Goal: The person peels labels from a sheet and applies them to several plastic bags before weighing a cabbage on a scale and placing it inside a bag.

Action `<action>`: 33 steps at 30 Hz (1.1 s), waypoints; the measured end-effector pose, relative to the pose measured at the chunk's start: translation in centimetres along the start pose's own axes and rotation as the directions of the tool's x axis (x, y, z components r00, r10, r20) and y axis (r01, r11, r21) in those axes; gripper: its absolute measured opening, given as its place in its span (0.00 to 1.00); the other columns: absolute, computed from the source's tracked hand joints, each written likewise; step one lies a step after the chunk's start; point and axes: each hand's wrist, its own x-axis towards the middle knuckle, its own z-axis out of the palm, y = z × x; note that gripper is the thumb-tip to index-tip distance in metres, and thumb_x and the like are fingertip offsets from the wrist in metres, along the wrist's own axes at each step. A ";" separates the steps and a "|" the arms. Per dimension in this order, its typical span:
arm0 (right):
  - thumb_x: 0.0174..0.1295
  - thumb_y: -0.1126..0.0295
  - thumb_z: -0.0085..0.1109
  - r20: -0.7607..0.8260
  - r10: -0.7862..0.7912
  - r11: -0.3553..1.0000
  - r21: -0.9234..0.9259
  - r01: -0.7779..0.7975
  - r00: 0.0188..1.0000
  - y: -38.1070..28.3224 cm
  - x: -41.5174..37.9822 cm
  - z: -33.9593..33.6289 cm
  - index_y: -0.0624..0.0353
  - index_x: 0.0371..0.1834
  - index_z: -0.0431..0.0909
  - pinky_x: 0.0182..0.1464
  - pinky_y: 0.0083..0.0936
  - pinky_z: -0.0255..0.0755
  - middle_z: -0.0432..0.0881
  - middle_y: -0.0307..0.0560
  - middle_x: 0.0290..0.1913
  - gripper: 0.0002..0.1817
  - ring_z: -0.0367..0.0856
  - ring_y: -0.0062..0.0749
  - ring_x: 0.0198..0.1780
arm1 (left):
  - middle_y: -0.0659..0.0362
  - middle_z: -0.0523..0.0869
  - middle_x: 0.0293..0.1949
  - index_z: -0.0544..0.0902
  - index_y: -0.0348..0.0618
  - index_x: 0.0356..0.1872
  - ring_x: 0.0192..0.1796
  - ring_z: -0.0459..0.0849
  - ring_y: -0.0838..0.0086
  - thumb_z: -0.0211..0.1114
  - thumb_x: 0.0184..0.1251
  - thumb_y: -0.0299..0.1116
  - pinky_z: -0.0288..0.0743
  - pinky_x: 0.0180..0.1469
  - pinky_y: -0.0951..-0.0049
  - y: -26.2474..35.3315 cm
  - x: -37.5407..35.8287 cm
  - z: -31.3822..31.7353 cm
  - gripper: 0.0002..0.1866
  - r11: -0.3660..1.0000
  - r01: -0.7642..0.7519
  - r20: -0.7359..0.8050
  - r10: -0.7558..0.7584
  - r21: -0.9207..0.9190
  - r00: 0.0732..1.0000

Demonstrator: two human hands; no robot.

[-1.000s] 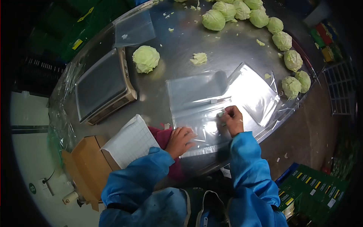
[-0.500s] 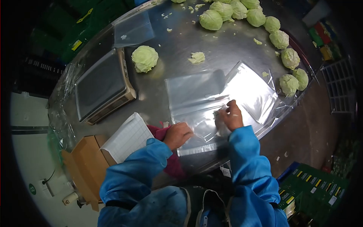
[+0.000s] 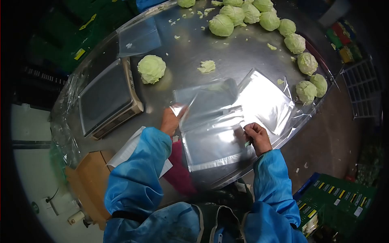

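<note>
My left hand (image 3: 170, 120) pinches the left edge of a clear plastic bag (image 3: 210, 106) and lifts it off the stack of clear bags (image 3: 214, 148) lying on the steel table (image 3: 239, 52). My right hand (image 3: 255, 137) is closed on the right edge of the same bag, near a small label. Both arms wear blue sleeves. A single cabbage (image 3: 151, 69) sits apart on the table beyond my left hand, beside the scale (image 3: 106, 97).
Several cabbages (image 3: 283, 28) line the table's far and right edge, with leaf scraps (image 3: 206, 66) between. More clear bags (image 3: 265, 101) lie to the right and another (image 3: 139, 36) at the far left. A gridded paper sheet (image 3: 127, 150), a red cloth (image 3: 178, 170) and a cardboard box (image 3: 87, 178) sit near me.
My left hand moved from the bag stack's near edge up and left, raising the top bag's left side. My right hand shifted slightly down and right, still closed on the bag's edge.
</note>
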 end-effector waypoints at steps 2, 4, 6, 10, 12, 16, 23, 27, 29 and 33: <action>0.61 0.69 0.55 0.016 0.037 0.999 -0.011 -0.037 0.999 0.1 0.0 0.6 0.58 0.32 0.75 0.28 0.16 0.65 0.77 0.38 0.25 0.05 0.72 0.19 0.25 | 0.54 0.82 0.38 0.78 0.36 0.44 0.38 0.81 0.72 0.53 0.70 0.47 0.72 0.40 0.76 -1.0 -0.3 0.1 0.21 0.979 0.041 0.086 -0.024 -0.200 0.996; 0.61 0.69 0.55 0.023 0.042 0.999 -0.021 -0.041 0.999 -0.2 -0.1 0.9 0.58 0.32 0.75 0.29 0.16 0.65 0.77 0.38 0.25 0.05 0.72 0.19 0.25 | 0.54 0.81 0.41 0.76 0.36 0.48 0.42 0.80 0.71 0.47 0.70 0.53 0.71 0.43 0.75 1.0 -1.4 0.8 0.27 0.931 0.106 0.106 -0.073 -0.349 0.992; 0.61 0.68 0.56 0.033 0.046 0.999 -0.031 -0.045 0.998 -0.1 0.0 0.8 0.58 0.32 0.75 0.30 0.16 0.66 0.77 0.38 0.25 0.05 0.73 0.19 0.26 | 0.53 0.79 0.50 0.71 0.38 0.58 0.51 0.77 0.68 0.32 0.69 0.64 0.68 0.51 0.71 1.7 -2.0 0.6 0.39 0.878 0.124 0.172 -0.049 -0.462 0.984; 0.61 0.66 0.56 0.027 0.020 1.000 -0.009 -0.019 0.999 0.8 0.1 0.8 0.58 0.33 0.76 0.29 0.16 0.63 0.77 0.38 0.25 0.07 0.71 0.18 0.25 | 0.53 0.77 0.53 0.71 0.38 0.58 0.53 0.75 0.67 0.35 0.69 0.63 0.66 0.53 0.68 1.9 -3.1 0.4 0.37 0.959 -0.063 0.065 0.084 -0.278 0.994; 0.60 0.64 0.57 0.015 0.006 1.000 0.003 -0.006 1.000 0.9 0.0 0.9 0.59 0.33 0.76 0.28 0.15 0.61 0.77 0.37 0.24 0.09 0.70 0.17 0.25 | 0.54 0.75 0.55 0.70 0.39 0.59 0.56 0.73 0.66 0.34 0.69 0.63 0.63 0.56 0.66 1.9 -3.4 0.4 0.37 0.948 -0.152 0.151 0.200 -0.278 0.968; 0.60 0.64 0.57 0.015 0.013 0.999 -0.031 -0.012 1.000 0.3 -0.8 0.6 0.58 0.33 0.77 0.28 0.16 0.62 0.77 0.37 0.24 0.08 0.71 0.17 0.24 | 0.56 0.80 0.48 0.76 0.36 0.51 0.51 0.76 0.71 0.51 0.69 0.50 0.67 0.53 0.74 2.0 -5.1 0.6 0.25 0.908 -0.126 0.147 0.199 -0.400 0.969; 0.58 0.68 0.56 -0.117 -0.078 0.997 0.012 0.080 0.990 -2.0 -2.6 -3.0 0.57 0.32 0.76 0.27 0.16 0.63 0.77 0.38 0.25 0.05 0.70 0.18 0.25 | 0.60 0.80 0.28 0.78 0.38 0.24 0.32 0.77 0.78 0.67 0.54 0.24 0.70 0.38 0.77 -0.5 -9.7 2.0 0.06 0.933 -0.315 0.194 0.281 0.174 0.940; 0.60 0.69 0.58 -0.168 -0.171 0.977 0.099 0.189 0.971 -5.2 -4.0 -3.2 0.58 0.33 0.76 0.28 0.16 0.62 0.76 0.39 0.25 0.05 0.70 0.18 0.25 | 0.62 0.73 0.22 0.71 0.40 0.19 0.28 0.70 0.79 0.71 0.50 0.25 0.65 0.32 0.77 -2.7 -9.8 2.2 0.14 0.907 -0.320 0.274 0.246 0.273 0.930; 0.60 0.69 0.58 -0.162 -0.177 0.976 0.100 0.195 0.971 -5.4 -4.1 -2.8 0.58 0.33 0.76 0.28 0.16 0.62 0.76 0.39 0.25 0.05 0.69 0.18 0.25 | 0.64 0.63 0.19 0.64 0.42 0.17 0.24 0.59 0.82 0.73 0.48 0.26 0.58 0.28 0.77 -3.3 -9.5 2.2 0.20 0.916 -0.267 0.296 0.177 0.299 0.939; 0.59 0.69 0.58 -0.119 -0.123 0.987 0.093 0.135 0.985 -4.5 -4.3 -2.1 0.59 0.32 0.76 0.29 0.17 0.62 0.76 0.39 0.26 0.05 0.69 0.18 0.25 | 0.67 0.58 0.19 0.61 0.44 0.17 0.25 0.55 0.82 0.70 0.54 0.30 0.54 0.25 0.77 -4.4 -8.3 2.5 0.22 0.957 -0.173 0.298 0.099 0.232 0.949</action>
